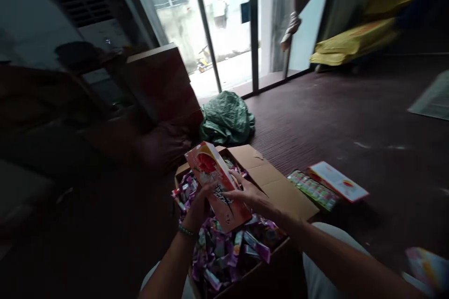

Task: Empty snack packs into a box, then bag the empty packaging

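Observation:
A red-and-pink printed carton is held tilted between my two hands, above a large cardboard box. My left hand grips its lower left side, a beaded bracelet on the wrist. On the carton's right side and front rests my right hand, fingers closed against it. Beneath them, the cardboard box has its right flap folded out. Many small purple wrapped packets fill the box. Whether the carton's far end is sealed cannot be made out.
On the floor to the right lie a green tray of small packs and a white-and-red carton. A green sack sits beyond the box, near glass doors. Yellow sacks are stacked at the back right. A tall carton stands back left.

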Demonstrator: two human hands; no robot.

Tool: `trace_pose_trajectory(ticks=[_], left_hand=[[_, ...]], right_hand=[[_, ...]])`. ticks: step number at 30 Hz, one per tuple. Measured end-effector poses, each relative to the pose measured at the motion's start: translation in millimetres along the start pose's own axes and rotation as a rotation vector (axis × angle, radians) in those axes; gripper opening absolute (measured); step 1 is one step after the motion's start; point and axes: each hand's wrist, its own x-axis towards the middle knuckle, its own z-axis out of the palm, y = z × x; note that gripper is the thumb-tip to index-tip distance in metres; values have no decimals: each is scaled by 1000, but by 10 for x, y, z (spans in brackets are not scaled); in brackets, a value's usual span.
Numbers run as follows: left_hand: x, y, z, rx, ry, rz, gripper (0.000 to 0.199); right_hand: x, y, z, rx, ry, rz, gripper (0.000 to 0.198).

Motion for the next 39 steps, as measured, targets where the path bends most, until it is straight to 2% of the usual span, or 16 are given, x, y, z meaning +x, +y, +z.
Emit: trace_pose_trajectory(ticks=[3,5,7,9,11,13,16,18,22,24,26,28,31,34,36,39], left_hand=[[-97,-103,-424,-39,112,-79,50],[-95,-216,-593,-41,177,-89,57],[-50,-285,-677,-13,203,-90,73],[10,-291,-711,43,196,-131,87],[58,-263,-720,137,199,-166,92],[87,-240,-716,273,215,-159,93],[119,-238,-739,442,215,-166,96],[146,-232,-812,464,243,-178,91],[197,-167,-997,610,496,-128,77],[208,-158,-985,788,444,-62,70],[212,-188,-875,953,275,10,60],[214,-237,-725,1115,182,-5,65],[230,-293,-580,1300,173,-186,86],[229,-327,-566,1355,152,-271,90],[193,-367,-565,1406,189,-242,95],[100,-440,-504,1485,209,-88,92]], right_hand=[[227,471,316,65,-194,96,88],[289,694,370,-140,-129,38,91],[332,795,348,-497,76,-173,86],[387,802,307,-845,166,-454,67],[455,765,286,-1087,83,-673,43],[518,722,285,-1218,-34,-774,34],[550,662,260,-1292,-168,-738,41],[520,637,191,-1303,-259,-664,39],[413,691,5,-1337,-378,-486,17],[384,774,-36,-1354,-396,-461,15],[389,865,-28,-1367,-379,-471,10],[422,935,3,-1378,-332,-478,9],[496,976,35,-1393,-290,-453,12],[557,969,31,-1366,-308,-449,13],[581,965,25,-1341,-317,-471,14],[603,972,27,-1327,-334,-529,19]])
